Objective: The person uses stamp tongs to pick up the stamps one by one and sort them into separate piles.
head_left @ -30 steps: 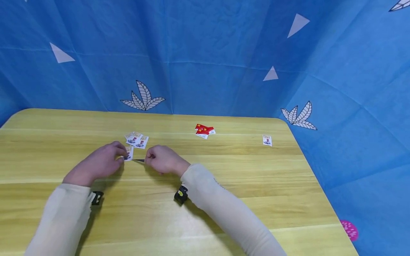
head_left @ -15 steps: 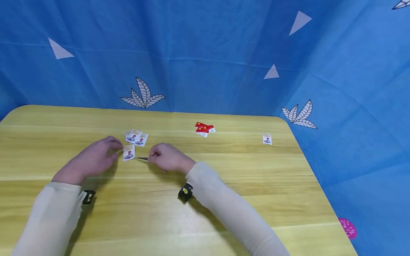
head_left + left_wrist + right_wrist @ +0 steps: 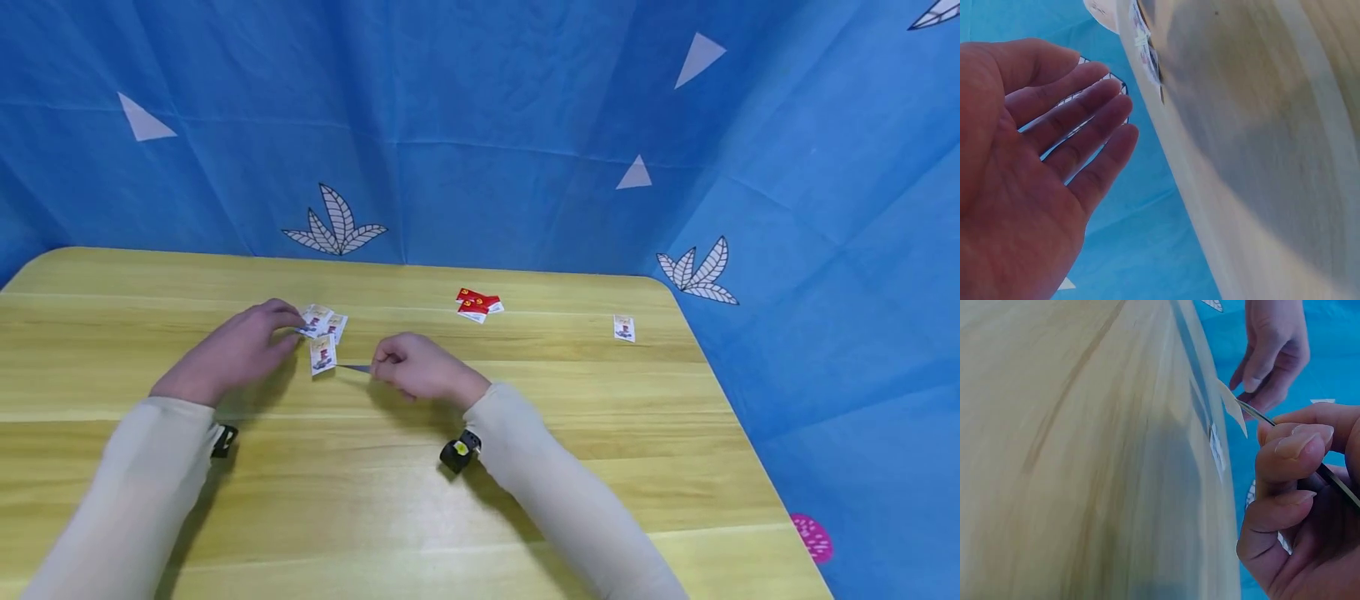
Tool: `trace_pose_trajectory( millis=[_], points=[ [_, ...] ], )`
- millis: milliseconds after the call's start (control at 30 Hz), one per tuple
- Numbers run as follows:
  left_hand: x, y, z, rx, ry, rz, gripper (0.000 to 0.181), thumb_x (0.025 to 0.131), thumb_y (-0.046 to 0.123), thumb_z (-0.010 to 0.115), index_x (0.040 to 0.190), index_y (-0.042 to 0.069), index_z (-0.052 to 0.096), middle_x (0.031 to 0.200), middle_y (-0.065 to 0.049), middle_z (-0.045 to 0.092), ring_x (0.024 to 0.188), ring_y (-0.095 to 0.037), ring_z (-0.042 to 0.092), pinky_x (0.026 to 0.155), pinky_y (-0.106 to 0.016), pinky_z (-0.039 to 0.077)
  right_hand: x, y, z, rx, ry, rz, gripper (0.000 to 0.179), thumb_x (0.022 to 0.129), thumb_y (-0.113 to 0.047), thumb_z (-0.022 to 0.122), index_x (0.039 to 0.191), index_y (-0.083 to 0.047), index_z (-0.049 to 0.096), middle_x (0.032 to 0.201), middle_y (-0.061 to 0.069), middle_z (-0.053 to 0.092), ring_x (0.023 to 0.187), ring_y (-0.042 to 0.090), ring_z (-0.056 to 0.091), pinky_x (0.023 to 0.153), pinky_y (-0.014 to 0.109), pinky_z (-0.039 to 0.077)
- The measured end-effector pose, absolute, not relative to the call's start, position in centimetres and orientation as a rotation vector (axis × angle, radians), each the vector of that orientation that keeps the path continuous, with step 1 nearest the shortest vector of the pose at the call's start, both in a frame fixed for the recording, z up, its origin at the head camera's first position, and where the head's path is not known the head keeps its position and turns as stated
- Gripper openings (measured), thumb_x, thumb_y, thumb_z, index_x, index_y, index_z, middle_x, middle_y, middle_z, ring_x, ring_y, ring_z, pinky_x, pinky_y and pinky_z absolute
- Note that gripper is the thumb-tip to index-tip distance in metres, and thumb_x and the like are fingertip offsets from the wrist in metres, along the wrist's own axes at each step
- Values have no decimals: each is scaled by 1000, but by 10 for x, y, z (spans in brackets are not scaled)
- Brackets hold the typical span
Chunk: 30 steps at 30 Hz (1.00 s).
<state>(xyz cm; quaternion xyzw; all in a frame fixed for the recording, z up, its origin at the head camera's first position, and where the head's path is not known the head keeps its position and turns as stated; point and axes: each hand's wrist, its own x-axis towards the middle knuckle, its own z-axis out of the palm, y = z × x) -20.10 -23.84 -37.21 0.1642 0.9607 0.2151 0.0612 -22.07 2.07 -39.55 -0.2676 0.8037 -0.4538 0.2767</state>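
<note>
In the head view my right hand (image 3: 423, 367) pinches a pair of tweezers (image 3: 354, 367), whose tips point left. At those tips is a small stamp (image 3: 323, 354) with a white border and a coloured picture. The right wrist view has this stamp (image 3: 1232, 407) raised off the table, with the tweezers (image 3: 1257, 414) at its edge. My left hand (image 3: 251, 354) hovers beside it with relaxed fingers and holds nothing. Just behind lie a few similar stamps (image 3: 315, 319), overlapping; the left fingertips are close to them, and whether they touch cannot be told.
Several red stamps (image 3: 476, 303) with yellow emblems overlap near the back of the wooden table (image 3: 360, 500). A single stamp (image 3: 624, 328) lies at the right. A blue patterned cloth (image 3: 480, 150) hangs behind the table and along its right side.
The left hand lets go of the stamp, draws back, then comes nearer the pile. The right hand moves right with the tweezers, and the stamp shifts right with them.
</note>
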Motion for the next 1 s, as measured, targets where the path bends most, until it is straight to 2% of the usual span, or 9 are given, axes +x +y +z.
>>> trace_pose_trajectory(
  millis=[233,567,800,1000],
  points=[
    [-216,-230,-374,530,2896,668,33,96,4,53,124,-13,59,132,-31,48,124,-49,43,105,-60,33,-219,46,-390,-684,2124,-1301,20,101,-8,51,101,8,62,60,1,45,44,14,40,45,27,38],
    [-227,-221,-380,472,2846,684,35,95,3,50,124,-15,58,132,-30,47,124,-49,43,105,-60,34,-217,69,-387,-647,2113,-1337,21,101,-7,49,103,11,60,61,1,42,45,14,37,44,25,35],
    [-229,-221,-381,504,2856,658,27,93,4,53,111,-11,67,126,-27,51,119,-46,47,102,-59,38,-220,78,-387,-661,2119,-1338,21,101,-6,48,103,11,60,60,2,42,45,15,39,45,29,37],
    [-232,-220,-382,482,2838,640,28,94,5,53,112,-12,66,125,-28,52,118,-46,48,102,-58,38,-222,83,-389,-656,2132,-1332,20,101,-6,49,103,10,61,59,2,43,45,16,42,46,32,39]
  ],
)
